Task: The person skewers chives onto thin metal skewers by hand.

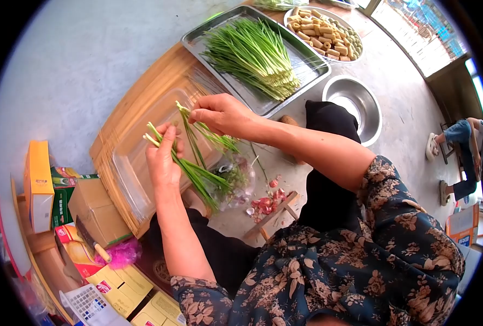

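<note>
My left hand [165, 157] is closed round a small bunch of green stalks [201, 176], whose pale ends stick out at the upper left and whose leaves hang down to the right. Beside it, my right hand [214, 113] has its fingers pinched at more stalks [220, 139]. Both hands are above a clear plastic tray [138, 185] on a wooden board. Further back, a metal tray [239, 98] holds a large pile of long green stalks [252, 54], their pale ends together at the lower right.
An oval dish of brown cut pieces [320, 32] stands behind the metal tray, with a steel bowl [369, 122] on the floor. Reddish peelings [268, 204] lie by a small wooden stool [285, 209]. Boxes [103, 212] stand at the left. A seated person [461, 157] is at the right.
</note>
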`<state>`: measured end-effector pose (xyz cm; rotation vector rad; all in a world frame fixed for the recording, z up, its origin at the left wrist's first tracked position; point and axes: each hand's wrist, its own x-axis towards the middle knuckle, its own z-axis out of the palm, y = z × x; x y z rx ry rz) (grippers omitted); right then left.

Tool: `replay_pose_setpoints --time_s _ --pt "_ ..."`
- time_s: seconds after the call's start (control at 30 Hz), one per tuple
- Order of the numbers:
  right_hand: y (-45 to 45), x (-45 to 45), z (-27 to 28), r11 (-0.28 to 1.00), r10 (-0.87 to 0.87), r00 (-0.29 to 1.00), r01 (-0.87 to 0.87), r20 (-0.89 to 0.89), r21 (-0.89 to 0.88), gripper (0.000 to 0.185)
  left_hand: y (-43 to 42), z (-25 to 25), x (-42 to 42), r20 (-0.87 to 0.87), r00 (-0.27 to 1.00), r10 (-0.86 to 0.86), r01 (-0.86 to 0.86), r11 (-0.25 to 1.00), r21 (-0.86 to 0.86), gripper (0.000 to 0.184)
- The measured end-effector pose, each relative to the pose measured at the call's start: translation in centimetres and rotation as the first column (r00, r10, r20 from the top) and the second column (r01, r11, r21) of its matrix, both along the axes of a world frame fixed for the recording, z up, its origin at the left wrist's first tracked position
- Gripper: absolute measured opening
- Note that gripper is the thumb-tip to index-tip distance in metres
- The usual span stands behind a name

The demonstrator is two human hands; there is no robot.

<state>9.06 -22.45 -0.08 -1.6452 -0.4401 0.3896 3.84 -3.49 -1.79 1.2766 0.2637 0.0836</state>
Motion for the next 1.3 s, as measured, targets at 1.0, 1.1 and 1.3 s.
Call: replay_pose_setpoints --time_s 1.0,1.1,1.3 --pt "-0.6 -1.9 0.2 0.981 0.185 0.968 -0.171 0.169 -0.097 0.022 1.6 0.4 0.3 0.028 0.992 0.125 -0.12 0.984 -0.129 0.021" --pt "-0.5 -2.0 0.3 0.986 0.15 0.978 -0.137 0.147 -0.098 0.024 1.6 0.3 0.3 0.027 0.992 0.127 -0.123 0.984 -0.127 0.021" --pt "-0.4 -1.8 -0.5 0.988 0.145 0.957 -0.127 0.252 -0.088 0.022 1.4 0.2 0.3 -0.01 0.995 0.1 -0.101 0.988 -0.115 0.025"
